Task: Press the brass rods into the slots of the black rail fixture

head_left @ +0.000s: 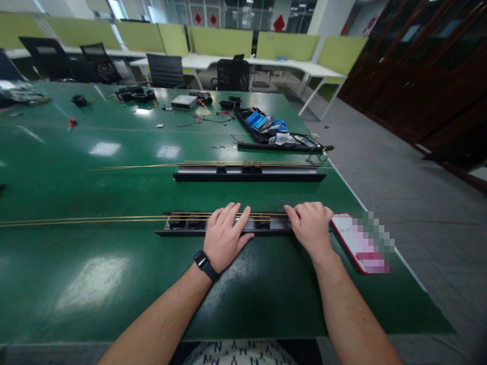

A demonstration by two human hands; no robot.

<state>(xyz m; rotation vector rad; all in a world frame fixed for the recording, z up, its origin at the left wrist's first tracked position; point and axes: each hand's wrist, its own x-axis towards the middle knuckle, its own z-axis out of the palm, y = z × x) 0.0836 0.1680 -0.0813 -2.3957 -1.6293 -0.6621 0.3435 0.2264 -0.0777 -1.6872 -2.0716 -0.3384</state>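
A long black metal channel (186, 233) lies crosswise on the green table in front of me, with dark blocks set inside it. Thin brass-coloured rods (95, 220) run along the channel and stick out far past its left end. My left hand (224, 235) rests flat across the middle of the channel and rods, its fingers spread. At the right end, my right hand (312, 223) has its fingers curled over the channel, and its thumb points left along the rods. The palm hides that end, so the exact grip there is partly out of sight.
A red-edged phone (348, 235) lies right of my right hand. Farther back is a second black channel (251, 177) topped with brass rods. Behind it stands a black tray (249, 126) of blue packs and cables. Tools and small parts lie scattered at the table's far side.
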